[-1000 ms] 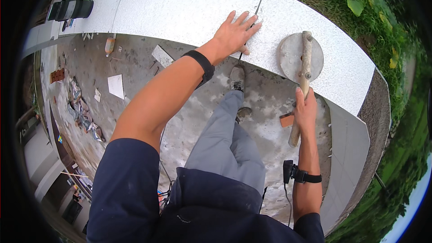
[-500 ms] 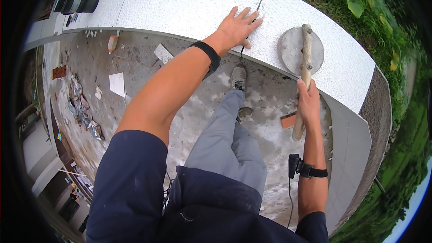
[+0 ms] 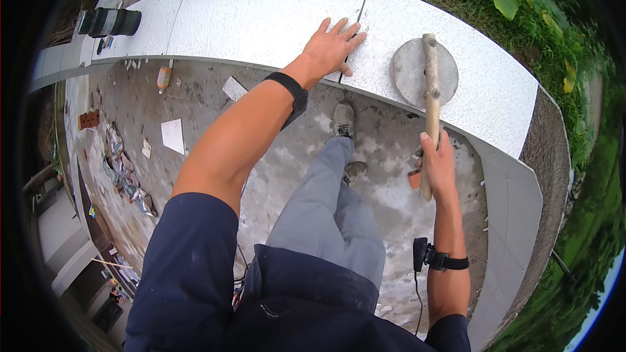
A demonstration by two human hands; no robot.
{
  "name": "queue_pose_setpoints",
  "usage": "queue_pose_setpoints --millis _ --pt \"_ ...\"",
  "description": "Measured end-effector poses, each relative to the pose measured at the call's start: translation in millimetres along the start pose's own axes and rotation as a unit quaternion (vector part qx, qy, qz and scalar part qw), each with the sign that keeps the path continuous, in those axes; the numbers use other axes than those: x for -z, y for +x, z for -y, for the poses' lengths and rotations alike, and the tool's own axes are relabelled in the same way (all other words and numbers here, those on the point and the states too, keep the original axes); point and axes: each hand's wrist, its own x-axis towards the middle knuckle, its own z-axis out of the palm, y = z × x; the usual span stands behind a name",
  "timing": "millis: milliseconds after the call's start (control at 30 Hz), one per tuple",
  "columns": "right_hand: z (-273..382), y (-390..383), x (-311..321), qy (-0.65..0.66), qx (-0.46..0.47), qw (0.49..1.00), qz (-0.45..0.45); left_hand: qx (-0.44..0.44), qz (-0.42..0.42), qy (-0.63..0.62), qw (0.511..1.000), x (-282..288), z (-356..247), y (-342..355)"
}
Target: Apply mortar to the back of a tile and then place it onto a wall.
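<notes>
My right hand [image 3: 439,162] is closed round the wooden handle of a round-headed tamping mallet [image 3: 432,98]. Its grey disc head [image 3: 405,72] rests on or just over the pale speckled stone slab [image 3: 486,94] at the right; I cannot tell if they touch. Two bolts fix the handle across the disc. My left hand [image 3: 330,49] lies flat with fingers spread on the neighbouring slab [image 3: 261,16], its fingertips by the dark joint [image 3: 362,10] between the two slabs.
On the wall's far left stands a dark cylindrical container [image 3: 116,22]. The concrete floor [image 3: 287,156] below holds a bottle [image 3: 164,78], white tile offcuts [image 3: 173,135], a crumpled sheet [image 3: 124,169] and a brick piece [image 3: 415,179]. Grass [image 3: 541,45] borders the far side.
The mallet and my right hand have shifted slightly left over the slab. My left hand has also slid a little left and down, still spread, as the view moved slightly.
</notes>
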Motion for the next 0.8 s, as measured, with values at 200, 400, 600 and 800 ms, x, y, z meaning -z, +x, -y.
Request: queue_pose_setpoints --millis 200,400,600,800 --pt "-1 6 -2 0.034 0.012 0.999 -0.006 0.004 0.015 -0.01 1.0 14 -12 -4" --pt "7 3 -2 -0.011 0.018 0.999 -0.039 -0.078 -0.003 -0.044 0.996 19 -52 2" --pt "-19 -17 16 0.03 0.018 0.985 -0.17 -0.158 0.05 -0.082 0.983 34 -94 37" --pt "-13 -8 82 0.031 -0.036 0.96 -0.275 -0.251 0.045 -0.073 0.964 46 -181 88"
